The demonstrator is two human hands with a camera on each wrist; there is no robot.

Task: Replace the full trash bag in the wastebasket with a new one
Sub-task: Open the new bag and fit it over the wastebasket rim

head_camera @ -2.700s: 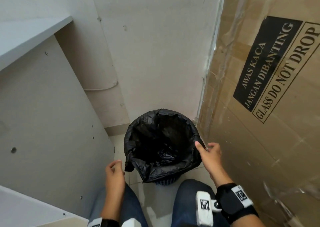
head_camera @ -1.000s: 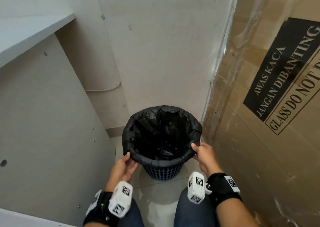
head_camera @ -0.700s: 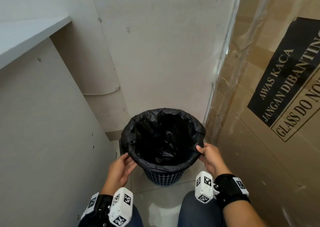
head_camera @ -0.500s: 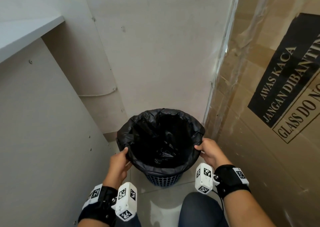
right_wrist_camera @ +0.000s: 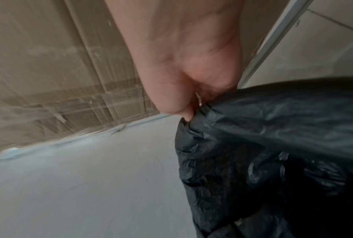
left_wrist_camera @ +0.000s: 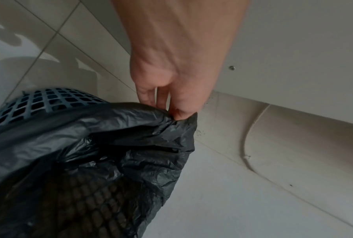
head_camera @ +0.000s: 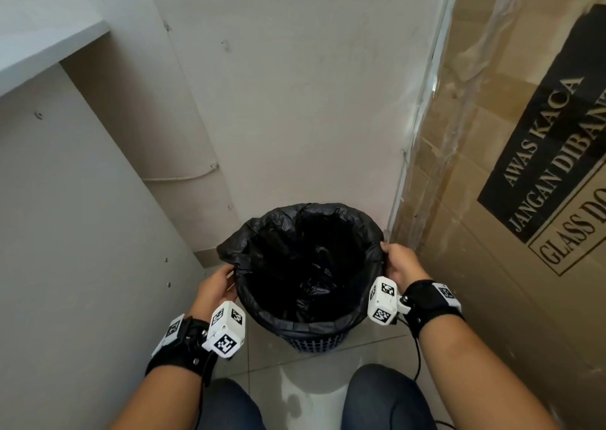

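Observation:
A black trash bag [head_camera: 308, 265] lines a dark blue mesh wastebasket [head_camera: 314, 342] on the tiled floor, its mouth open and crumpled black plastic at the bottom. My left hand [head_camera: 214, 287] pinches the bag's folded-over edge [left_wrist_camera: 177, 122] at the left rim. My right hand [head_camera: 398, 260] pinches the bag's edge [right_wrist_camera: 194, 119] at the right rim. In the left wrist view the basket's mesh wall [left_wrist_camera: 49, 99] shows beside the raised plastic. Both edges are pulled a little off the rim.
A large cardboard box [head_camera: 511, 200] wrapped in clear film stands close on the right. A grey cabinet panel [head_camera: 82, 233] closes in the left, with a wall [head_camera: 295, 101] behind the basket. My knees [head_camera: 387, 397] are just in front of it.
Both hands moved from the lower front of the rim up to its left and right sides and pinched the bag's edge. The plastic has lifted at both sides.

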